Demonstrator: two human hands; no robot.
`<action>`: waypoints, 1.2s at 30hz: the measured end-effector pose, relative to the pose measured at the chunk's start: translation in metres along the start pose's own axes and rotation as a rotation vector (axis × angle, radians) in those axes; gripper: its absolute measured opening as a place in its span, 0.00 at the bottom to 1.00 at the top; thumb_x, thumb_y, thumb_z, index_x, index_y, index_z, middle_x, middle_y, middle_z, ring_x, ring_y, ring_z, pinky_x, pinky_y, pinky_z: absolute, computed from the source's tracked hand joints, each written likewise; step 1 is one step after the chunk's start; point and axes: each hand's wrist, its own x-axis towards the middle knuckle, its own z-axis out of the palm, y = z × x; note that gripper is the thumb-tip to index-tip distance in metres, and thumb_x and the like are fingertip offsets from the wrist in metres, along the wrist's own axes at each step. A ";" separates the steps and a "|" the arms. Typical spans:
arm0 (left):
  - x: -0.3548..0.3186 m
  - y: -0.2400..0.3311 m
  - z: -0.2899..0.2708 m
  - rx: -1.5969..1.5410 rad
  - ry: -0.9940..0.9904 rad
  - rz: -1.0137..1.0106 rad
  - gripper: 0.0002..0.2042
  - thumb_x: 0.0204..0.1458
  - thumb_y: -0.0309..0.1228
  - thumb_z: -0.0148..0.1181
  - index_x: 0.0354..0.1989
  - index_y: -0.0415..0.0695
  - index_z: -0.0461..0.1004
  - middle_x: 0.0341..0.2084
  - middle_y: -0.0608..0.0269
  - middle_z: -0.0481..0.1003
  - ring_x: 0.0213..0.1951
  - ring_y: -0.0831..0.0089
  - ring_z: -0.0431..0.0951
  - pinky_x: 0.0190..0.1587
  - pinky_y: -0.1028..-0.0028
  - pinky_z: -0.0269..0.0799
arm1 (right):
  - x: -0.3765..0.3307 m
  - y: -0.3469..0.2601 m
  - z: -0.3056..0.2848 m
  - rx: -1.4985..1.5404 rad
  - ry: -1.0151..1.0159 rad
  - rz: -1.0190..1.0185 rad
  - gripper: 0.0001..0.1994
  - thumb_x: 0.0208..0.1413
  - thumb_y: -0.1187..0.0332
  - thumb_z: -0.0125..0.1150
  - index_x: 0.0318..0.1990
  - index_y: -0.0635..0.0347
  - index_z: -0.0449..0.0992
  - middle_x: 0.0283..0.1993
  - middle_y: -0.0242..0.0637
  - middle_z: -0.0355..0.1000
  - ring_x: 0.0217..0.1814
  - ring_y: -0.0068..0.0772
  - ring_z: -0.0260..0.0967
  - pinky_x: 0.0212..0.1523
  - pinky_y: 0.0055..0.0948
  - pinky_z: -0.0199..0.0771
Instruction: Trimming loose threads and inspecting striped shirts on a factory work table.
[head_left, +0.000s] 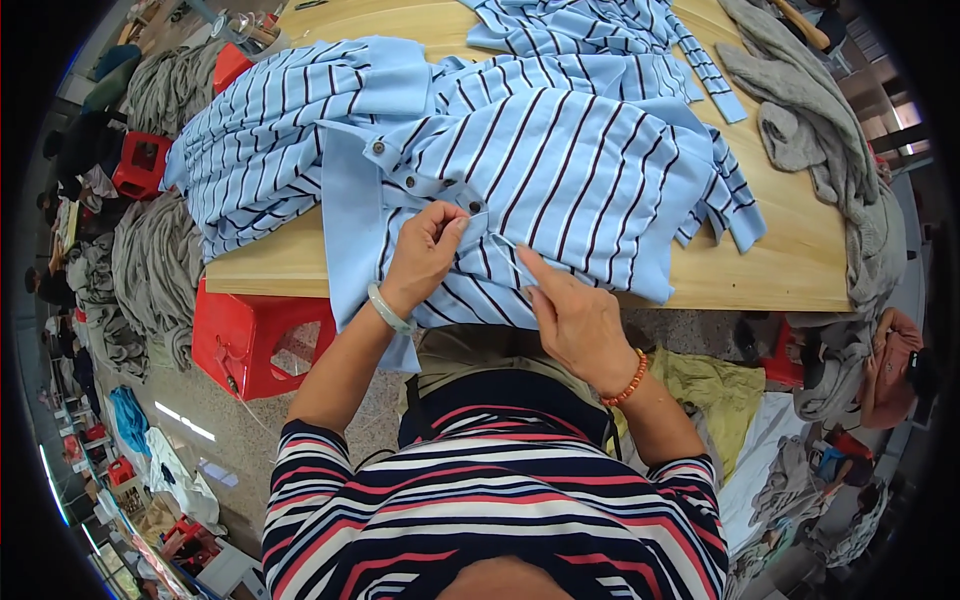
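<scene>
Seen from above, looking down past a red, white and navy striped top to a light wooden table. Spread across it: a pale blue polo shirt with dark stripes, collar and button placket turned toward the near edge, hem side farther away. Three small dark buttons in a slanted row on the plain blue placket.

Left hand, jade-coloured bangle at the wrist, clenched around the placket just below the lowest button, fingertips curled and pinching the fabric. Right hand, orange bead bracelet at the wrist, index finger stretched out flat on the striped fabric just beside the left hand, thumb tucked under; seemingly holding an edge, though a true pinch cannot be told.

Second striped shirt at the far edge of the table. Grey knit garments heaped at the right end. Red plastic stool below the left corner, more grey piles on the floor beyond.

Risks, as a judgement: much of the shirt's lower front hanging over the near edge, so a loosened pinch could let the placket slip and pucker; a hard tug near the button could strain its thread.
</scene>
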 end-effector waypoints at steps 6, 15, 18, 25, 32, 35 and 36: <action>-0.004 -0.003 0.008 0.062 0.092 0.074 0.04 0.60 0.26 0.54 0.37 0.39 0.72 0.21 0.80 0.64 0.23 0.91 0.57 0.24 0.85 0.53 | 0.017 0.002 0.019 -0.084 -0.001 -0.077 0.19 0.56 0.71 0.56 0.57 0.55 0.71 0.28 0.40 0.71 0.26 0.47 0.71 0.26 0.40 0.70; -0.005 -0.007 0.015 0.495 0.232 0.518 0.04 0.52 0.20 0.58 0.35 0.40 0.73 0.24 0.58 0.74 0.23 0.65 0.72 0.28 0.70 0.65 | 0.026 -0.011 0.037 -0.332 0.036 -0.112 0.19 0.56 0.72 0.55 0.57 0.58 0.70 0.26 0.37 0.69 0.24 0.40 0.71 0.23 0.38 0.70; -0.003 -0.002 0.015 0.489 0.227 0.532 0.06 0.49 0.18 0.58 0.35 0.41 0.73 0.27 0.57 0.76 0.28 0.56 0.74 0.32 0.65 0.66 | 0.035 0.020 0.061 0.088 0.103 -0.088 0.19 0.57 0.72 0.57 0.56 0.61 0.72 0.24 0.35 0.70 0.22 0.27 0.67 0.22 0.33 0.68; -0.004 -0.004 0.017 0.469 0.221 0.581 0.05 0.52 0.19 0.56 0.37 0.40 0.74 0.25 0.58 0.75 0.26 0.63 0.73 0.30 0.70 0.67 | 0.033 0.017 0.058 0.344 0.130 0.003 0.18 0.57 0.72 0.58 0.56 0.61 0.74 0.21 0.34 0.70 0.21 0.16 0.61 0.20 0.30 0.62; -0.008 -0.004 0.008 0.552 0.288 0.448 0.05 0.50 0.21 0.59 0.35 0.42 0.74 0.24 0.59 0.76 0.26 0.60 0.74 0.30 0.66 0.65 | 0.037 0.017 0.041 0.532 -0.025 0.147 0.16 0.58 0.72 0.54 0.53 0.65 0.75 0.25 0.39 0.73 0.23 0.15 0.62 0.26 0.23 0.64; -0.005 -0.002 -0.013 0.458 0.219 0.300 0.07 0.54 0.26 0.58 0.40 0.40 0.74 0.22 0.60 0.73 0.26 0.71 0.73 0.30 0.73 0.67 | 0.020 0.022 0.026 0.495 -0.063 0.187 0.16 0.59 0.71 0.54 0.54 0.66 0.74 0.22 0.36 0.69 0.23 0.15 0.59 0.26 0.22 0.63; -0.007 0.004 -0.021 0.323 0.138 0.185 0.08 0.54 0.26 0.59 0.42 0.39 0.73 0.22 0.60 0.74 0.27 0.72 0.74 0.31 0.74 0.67 | 0.012 0.024 0.023 0.396 0.016 0.145 0.16 0.59 0.71 0.55 0.54 0.66 0.74 0.22 0.35 0.67 0.23 0.14 0.57 0.26 0.21 0.62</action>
